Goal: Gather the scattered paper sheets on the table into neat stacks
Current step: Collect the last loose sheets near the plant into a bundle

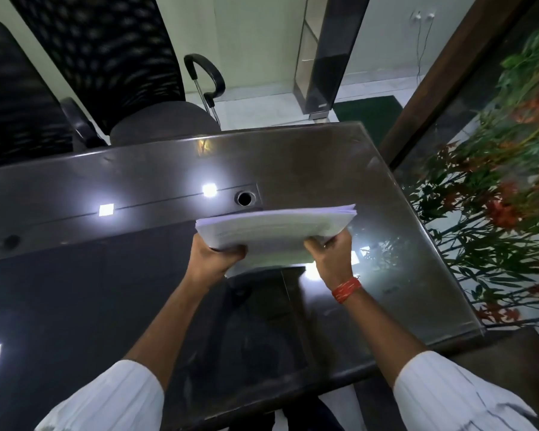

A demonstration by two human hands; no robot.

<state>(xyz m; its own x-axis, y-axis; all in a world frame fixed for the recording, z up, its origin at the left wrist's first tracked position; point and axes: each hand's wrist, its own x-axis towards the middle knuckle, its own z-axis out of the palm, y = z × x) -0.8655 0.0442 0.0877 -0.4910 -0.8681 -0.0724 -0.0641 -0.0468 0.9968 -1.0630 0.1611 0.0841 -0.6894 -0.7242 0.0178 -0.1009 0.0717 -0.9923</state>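
Paper stack, a thick pile of white sheets with roughly aligned edges, is held above the dark glossy bench, over its right-hand part; whether its far edge touches the surface cannot be told. The near left corner is gripped by the left hand, thumb on top and fingers hidden beneath. The near right corner is gripped by the right hand in the same manner, thumb laid over the top sheet. A red thread band is worn on the right wrist, and pale striped sleeves are seen at both forearms. A round cable hole is set in the bench just beyond the stack, and bright square reflections of ceiling lights lie on the surface. Black mesh office chairs stand behind the bench; foliage with red flowers is seen at right, behind glass.
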